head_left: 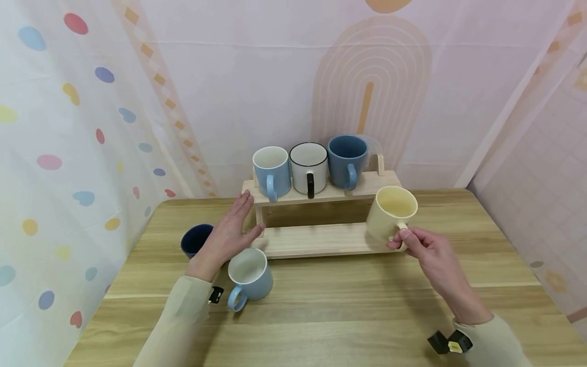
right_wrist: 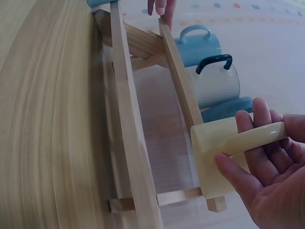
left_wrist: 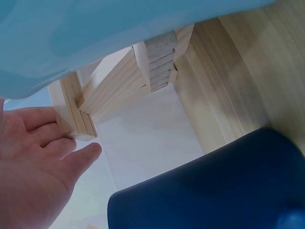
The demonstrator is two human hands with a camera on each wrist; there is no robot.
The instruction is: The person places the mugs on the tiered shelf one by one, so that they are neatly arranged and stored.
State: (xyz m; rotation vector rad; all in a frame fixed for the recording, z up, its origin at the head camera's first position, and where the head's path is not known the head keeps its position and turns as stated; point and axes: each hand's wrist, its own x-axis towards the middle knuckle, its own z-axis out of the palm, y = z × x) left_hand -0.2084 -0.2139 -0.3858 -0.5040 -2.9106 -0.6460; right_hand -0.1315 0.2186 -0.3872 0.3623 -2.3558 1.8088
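Note:
My right hand point(head_left: 433, 257) holds a pale yellow mug point(head_left: 385, 219) by its handle, in the air before the right end of a two-tier wooden rack point(head_left: 316, 241). In the right wrist view, fingers pass through the mug's handle point(right_wrist: 257, 138). My left hand point(head_left: 227, 237) has its fingers extended, fingertips at the left end of the rack's upper shelf point(left_wrist: 71, 109). On that shelf stand a light blue mug point(head_left: 278, 177), a white mug point(head_left: 302, 172) with black rim and handle, and a darker blue mug point(head_left: 339, 167).
A navy mug point(head_left: 194, 238), partly hidden by my left hand, stands left of the rack on the wooden table point(head_left: 330, 316). Another light blue mug point(head_left: 259, 280) stands in front of the rack's left end. A patterned curtain point(head_left: 238, 92) hangs behind.

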